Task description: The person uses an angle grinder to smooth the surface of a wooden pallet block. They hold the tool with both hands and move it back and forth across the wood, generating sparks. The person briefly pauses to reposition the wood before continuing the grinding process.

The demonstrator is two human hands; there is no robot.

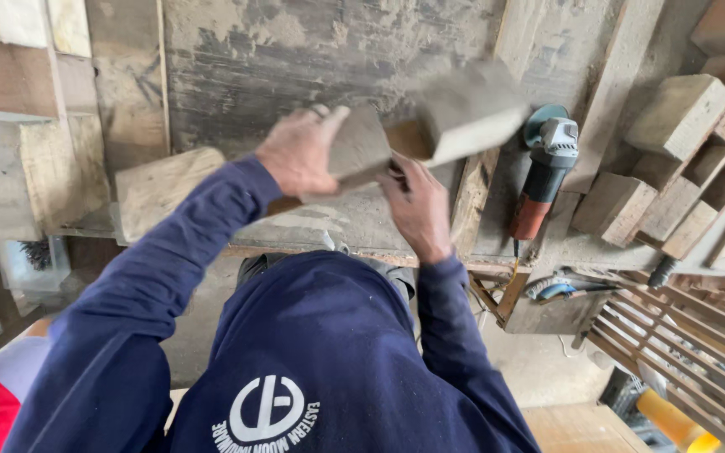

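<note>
Your left hand (299,153) is closed around 1 end of a grey wooden block (430,126), and your right hand (417,205) grips it from beneath; the block is raised above the bench (295,50), blurred. At 3 o'clock an orange angle grinder (543,172) lies on the bench; stacked wooden blocks (681,117) lie at 2 o'clock

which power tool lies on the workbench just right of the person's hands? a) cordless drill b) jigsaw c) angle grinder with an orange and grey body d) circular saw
c: an angle grinder with an orange and grey body and a round guard at its head lies on the workbench, just right of the blurred wooden block that the left hand and right hand hold up.
</note>
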